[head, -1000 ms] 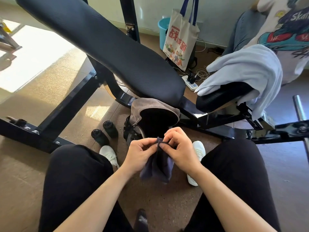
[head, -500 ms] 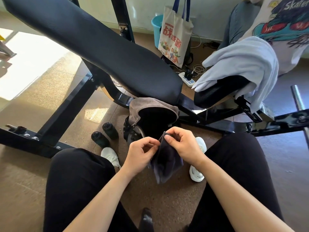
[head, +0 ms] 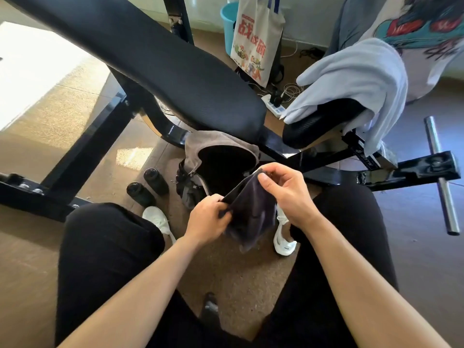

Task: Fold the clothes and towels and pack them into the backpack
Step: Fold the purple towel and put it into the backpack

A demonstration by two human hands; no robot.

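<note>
**Dark cloth pinched in both hands, just in front of the open backpack**

I see a small dark cloth (head: 251, 217), soft and limp, thin enough to crease. It hangs between my knees, clear of the floor. My left hand (head: 208, 219) has its fingers curled round the cloth's lower left edge. My right hand (head: 286, 194) pinches the upper corner between thumb and forefinger, the other fingers loosely bent. The held edge slants from lower left up to upper right. The cloth's long axis runs downward from that edge, ending in a drooping point toward the floor.

Just beyond it the backpack (head: 200, 144) sits on the floor, grey-brown fabric with its mouth gaping toward me. The inside is black shadow, so I cannot tell what it holds.

Above it slants a long bench pad (head: 155, 61) in black textured vinyl. A pale towel (head: 351, 79), thick and rumpled, drapes over a smaller pad, and a printed T-shirt (head: 421, 33) lies behind it. Two dark cylindrical bottles (head: 155, 180) stand left of the backpack. A printed tote bag (head: 253, 41) hangs in front of a blue bucket (head: 227, 23).
</note>
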